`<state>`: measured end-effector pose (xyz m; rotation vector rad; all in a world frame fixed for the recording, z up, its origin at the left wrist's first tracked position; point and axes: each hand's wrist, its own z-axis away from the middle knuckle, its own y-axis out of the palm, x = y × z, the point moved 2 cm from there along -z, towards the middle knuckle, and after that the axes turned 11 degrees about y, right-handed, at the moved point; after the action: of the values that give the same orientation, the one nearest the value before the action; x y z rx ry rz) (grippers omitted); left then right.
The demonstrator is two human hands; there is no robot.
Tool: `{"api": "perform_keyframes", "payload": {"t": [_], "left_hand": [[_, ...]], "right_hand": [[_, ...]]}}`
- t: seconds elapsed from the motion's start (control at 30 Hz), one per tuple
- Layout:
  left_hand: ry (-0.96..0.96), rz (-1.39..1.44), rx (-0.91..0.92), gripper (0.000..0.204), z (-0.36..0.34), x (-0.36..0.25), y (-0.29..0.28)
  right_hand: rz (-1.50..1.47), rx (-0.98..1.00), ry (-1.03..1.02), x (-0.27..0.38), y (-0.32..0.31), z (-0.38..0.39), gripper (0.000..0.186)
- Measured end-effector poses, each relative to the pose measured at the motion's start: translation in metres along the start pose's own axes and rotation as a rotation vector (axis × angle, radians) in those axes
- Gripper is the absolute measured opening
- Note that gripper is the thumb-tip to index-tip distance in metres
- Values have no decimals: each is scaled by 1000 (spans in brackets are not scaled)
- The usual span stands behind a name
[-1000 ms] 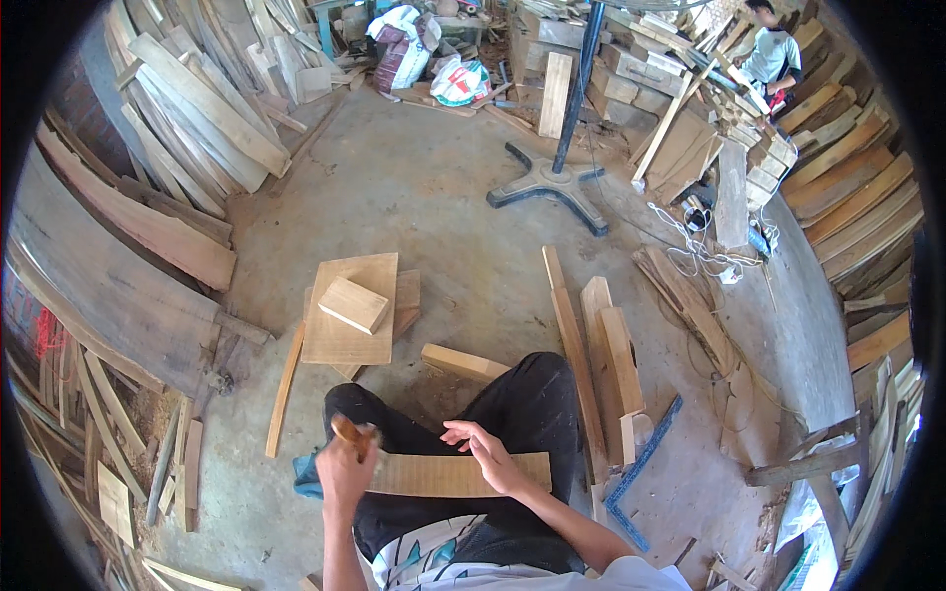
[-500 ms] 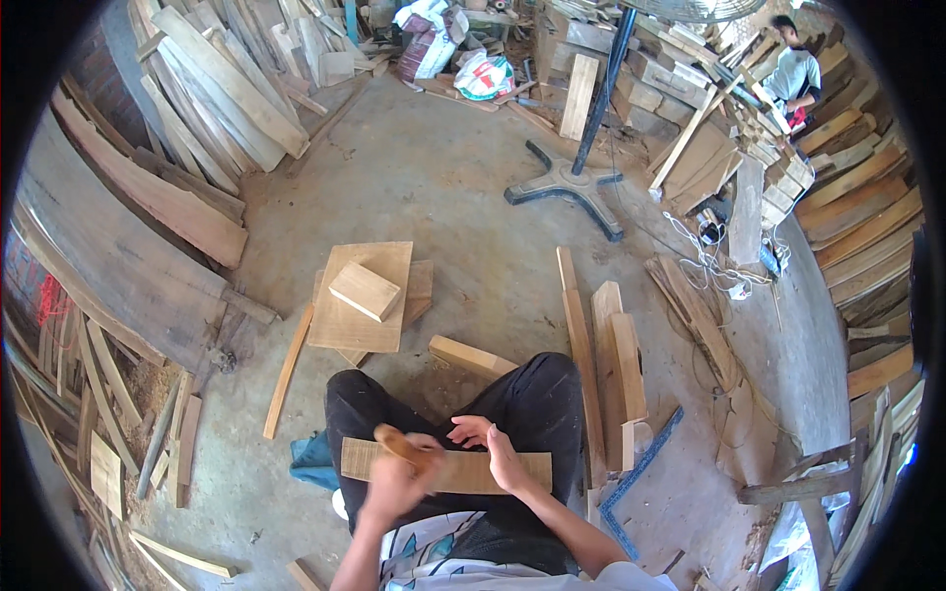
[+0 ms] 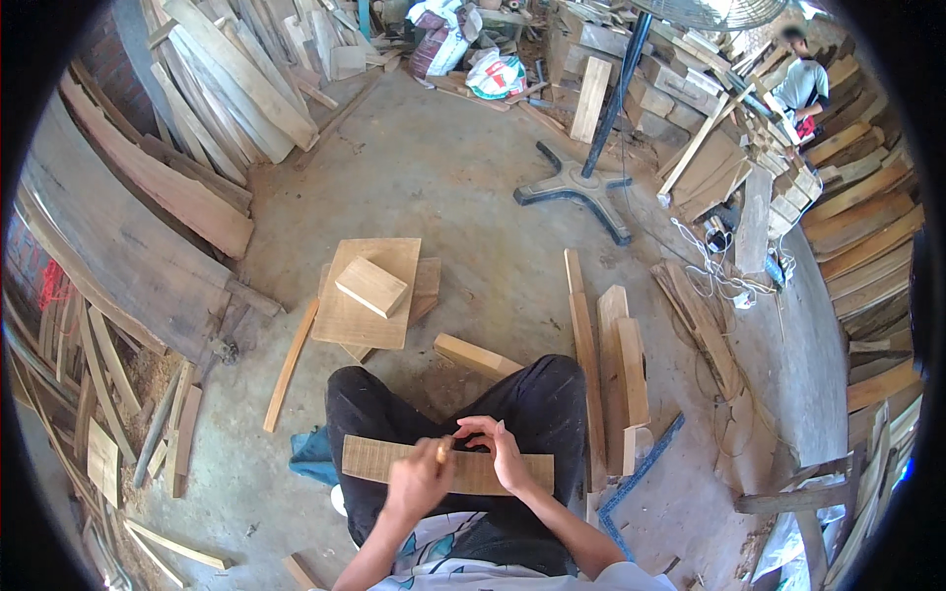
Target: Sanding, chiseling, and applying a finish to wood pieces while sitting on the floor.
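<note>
Across my lap lies a flat wooden board (image 3: 379,463) with a rough-sawn face. My left hand (image 3: 419,481) is closed around a rounded brown wooden piece (image 3: 442,453) like a tool handle, held over the middle of the board. Most of that piece is hidden in the grip, so its kind cannot be made out. The heel of my right hand (image 3: 503,461) is by the board's right part. Its fingers are curved and apart, pointing toward the left hand, with nothing seen in them.
A wooden block (image 3: 371,287) sits on a square board (image 3: 394,330) ahead on the left. Long timbers (image 3: 611,364) and a blue carpenter's square (image 3: 650,458) lie at my right. Farther off stand a fan base (image 3: 574,187), stacked planks (image 3: 236,89) and another person (image 3: 800,87).
The left hand has moved right and turned, so the brown wooden piece now points almost end-on. The right hand's fingers are more curved and nearer to it. The view has shifted slightly.
</note>
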<state>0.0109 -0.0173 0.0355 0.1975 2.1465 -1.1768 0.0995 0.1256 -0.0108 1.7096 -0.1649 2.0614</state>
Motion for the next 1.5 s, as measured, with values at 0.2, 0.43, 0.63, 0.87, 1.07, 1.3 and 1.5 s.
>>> {"api": "perform_keyframes", "payload": {"t": [0.2, 0.43, 0.63, 0.87, 1.07, 1.3, 1.5], "left_hand": [[99, 155, -38, 22, 0, 0, 2], [-382, -134, -441, 13, 11, 64, -86], [-113, -83, -317, 10, 0, 28, -38], [-67, 377, 160, 19, -3, -27, 24], [-395, 282, -276, 14, 5, 38, -43], [-474, -274, -373, 12, 26, 73, -103], [-162, -30, -5, 11, -2, 11, -16]], "right_hand": [[-129, 4, 56, -4, 4, 1, 74], [-39, -5, 38, -1, 4, -1, 64], [25, -15, 45, 0, 4, -3, 61], [-101, -28, 87, -1, 0, -1, 60], [-76, -27, 63, -1, 0, -3, 61], [45, -22, 63, -1, 4, -4, 63], [1, -48, 40, -3, 3, -3, 55]]}}
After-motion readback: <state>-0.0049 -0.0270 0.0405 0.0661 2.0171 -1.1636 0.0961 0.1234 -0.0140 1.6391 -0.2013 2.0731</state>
